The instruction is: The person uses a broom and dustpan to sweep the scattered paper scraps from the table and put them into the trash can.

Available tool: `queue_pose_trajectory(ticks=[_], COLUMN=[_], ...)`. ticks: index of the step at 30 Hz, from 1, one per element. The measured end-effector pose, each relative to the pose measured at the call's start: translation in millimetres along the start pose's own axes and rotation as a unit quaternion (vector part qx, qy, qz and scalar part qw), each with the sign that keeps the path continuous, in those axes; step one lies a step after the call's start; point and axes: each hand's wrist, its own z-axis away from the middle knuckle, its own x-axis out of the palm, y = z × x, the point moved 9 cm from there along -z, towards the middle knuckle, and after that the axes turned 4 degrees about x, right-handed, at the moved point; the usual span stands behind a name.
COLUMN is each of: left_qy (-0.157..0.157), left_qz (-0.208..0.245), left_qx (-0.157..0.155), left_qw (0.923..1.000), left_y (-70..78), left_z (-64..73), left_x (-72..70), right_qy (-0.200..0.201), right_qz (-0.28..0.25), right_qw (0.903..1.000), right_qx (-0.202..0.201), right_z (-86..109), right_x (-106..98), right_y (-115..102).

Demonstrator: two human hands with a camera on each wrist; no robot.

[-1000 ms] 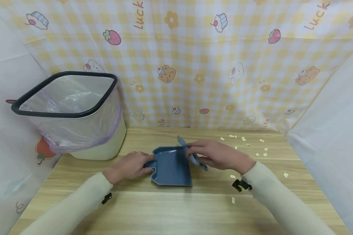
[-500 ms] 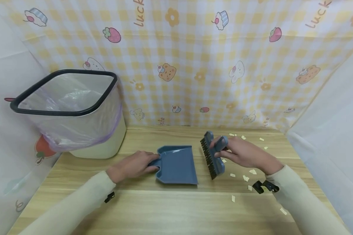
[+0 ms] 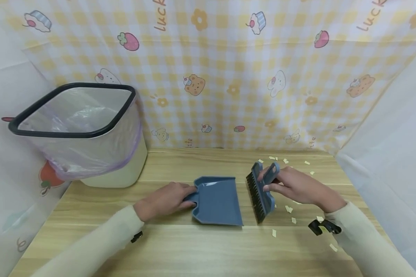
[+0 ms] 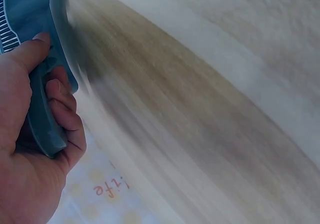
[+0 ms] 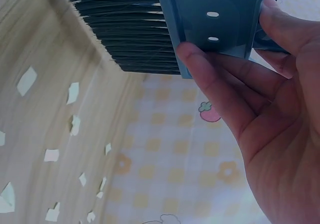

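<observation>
My left hand grips the short handle of a blue dustpan; in the left wrist view its fingers curl round that handle. The pan lies on the wooden table with its flat lip facing right, and no scraps show in it. To the right of the lip, my right hand holds a blue hand brush by its handle, dark bristles turned toward the pan. In the right wrist view the brush's bristles are apart from the scraps. Several pale paper scraps lie around and beyond the right hand.
A bin with a black rim and a clear liner stands at the back left. Behind the table hangs a yellow checked cloth. White sheets close off both sides.
The brush has swung from over the dustpan's lip out to the right, its bristles now showing. The dustpan has slid a little to the right with my left hand. Some scraps lie differently.
</observation>
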Motion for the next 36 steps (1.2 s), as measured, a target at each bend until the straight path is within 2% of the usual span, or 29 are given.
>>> queue_pose_trajectory(ticks=[6, 12, 21, 28, 32, 36], left_qy=[0.012, 0.012, -0.005, 0.004, 0.011, 0.011], left_qz=[-0.005, -0.012, -0.002, 0.014, 0.035, 0.047], left_qx=[0.011, 0.009, -0.062, -0.076, -0.068, -0.044], left_qw=[0.9998, 0.9998, 0.9980, 0.9970, 0.9970, 0.9979], left_y=[3.6, 2.5, -9.3, -11.7, -13.4, -13.4], left_z=[-2.3, -2.2, -2.5, -1.6, -2.1, -3.9], left_x=[1.6, 4.6, 8.7, 7.1, 6.1, 7.2], right_qy=[0.000, -0.002, -0.018, -0.008, 0.000, 0.014], right_qz=[-0.007, -0.015, -0.023, -0.042, -0.045, -0.043], right_qw=[1.0000, 0.9998, 0.9993, 0.9990, 0.9988, 0.9988], right_qx=[0.004, -0.013, 0.025, 0.016, 0.019, 0.017], right_z=[3.7, 4.2, 3.1, -0.3, -1.0, -1.3], right_x=[1.9, 6.1, 12.5, 14.5, 15.2, 15.3], right_y=[3.1, 2.6, 9.7, 11.4, 14.7, 15.8])
